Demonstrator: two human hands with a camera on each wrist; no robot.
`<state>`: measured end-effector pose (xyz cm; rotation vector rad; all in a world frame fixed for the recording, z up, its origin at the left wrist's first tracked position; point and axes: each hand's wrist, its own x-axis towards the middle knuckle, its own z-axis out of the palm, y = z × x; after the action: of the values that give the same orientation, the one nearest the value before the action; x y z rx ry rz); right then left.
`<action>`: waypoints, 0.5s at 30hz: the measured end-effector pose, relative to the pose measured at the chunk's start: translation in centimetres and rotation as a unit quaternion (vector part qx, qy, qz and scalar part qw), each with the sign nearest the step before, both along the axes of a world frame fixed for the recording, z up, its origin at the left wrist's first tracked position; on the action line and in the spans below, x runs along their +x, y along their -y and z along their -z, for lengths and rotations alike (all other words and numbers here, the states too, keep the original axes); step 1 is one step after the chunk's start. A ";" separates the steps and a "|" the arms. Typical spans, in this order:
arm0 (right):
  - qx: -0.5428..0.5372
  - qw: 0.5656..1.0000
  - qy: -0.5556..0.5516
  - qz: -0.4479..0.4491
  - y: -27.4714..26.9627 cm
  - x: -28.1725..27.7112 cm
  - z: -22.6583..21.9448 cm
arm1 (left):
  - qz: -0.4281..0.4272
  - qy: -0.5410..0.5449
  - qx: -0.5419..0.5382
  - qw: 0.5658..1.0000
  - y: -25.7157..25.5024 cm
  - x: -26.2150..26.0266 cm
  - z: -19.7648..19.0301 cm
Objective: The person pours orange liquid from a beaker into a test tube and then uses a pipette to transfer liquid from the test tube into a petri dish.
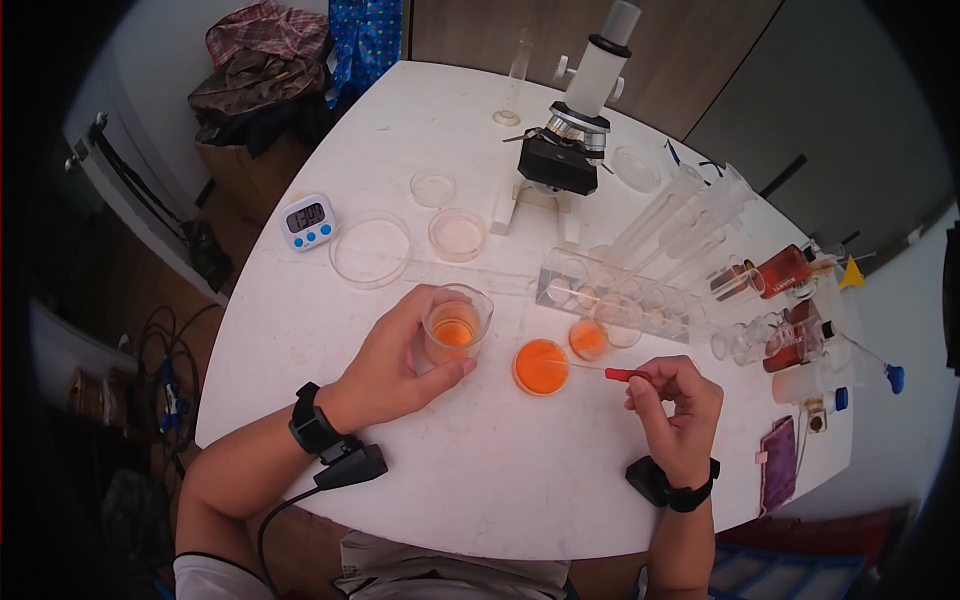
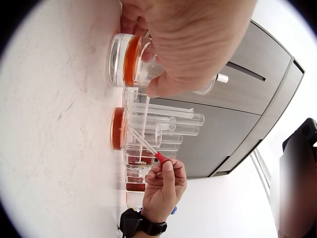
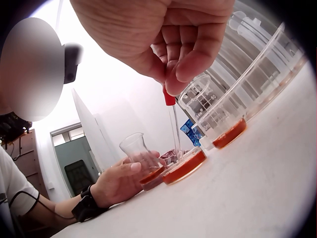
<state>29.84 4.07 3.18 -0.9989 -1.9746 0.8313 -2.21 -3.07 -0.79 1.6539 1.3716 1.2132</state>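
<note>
My left hand [image 1: 400, 350] grips a clear glass beaker [image 1: 462, 325] with orange liquid in its bottom, its base close to the tabletop in the left wrist view. In my right hand [image 1: 680, 405], thumb and fingers pinch the red rubber bulb [image 3: 170, 96] of a glass dropper [image 2: 142, 140]. The dropper's glass tube slants down to a shallow round dish [image 1: 540, 367] of orange liquid, its tip over the liquid. Just behind that dish stands a small clear beaker [image 3: 230, 134], also with orange liquid in it.
A clear rack [image 1: 610, 300] with test tubes stands behind the dishes. Further back is a microscope [image 1: 570, 130]. Empty glass dishes [image 1: 370, 250] and a digital timer [image 1: 309, 221] lie at the left. Bottles of red liquid [image 1: 785, 270] and a purple cloth [image 1: 778, 465] are at the right.
</note>
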 end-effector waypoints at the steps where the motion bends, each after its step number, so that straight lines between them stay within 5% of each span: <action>1: -0.001 1.000 0.001 -0.001 0.0 0.0 -0.1 | 0.001 0.000 0.000 1.000 0.0 0.0 0.0; 15: 0.019 0.999 0.018 -0.024 0.4 -0.5 0.1 | -0.003 -0.009 -0.004 1.000 0.0 0.1 -0.2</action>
<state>29.37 3.69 3.07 -0.9550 -2.0448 0.8044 -2.12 -3.11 -0.61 1.6600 1.3919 1.1988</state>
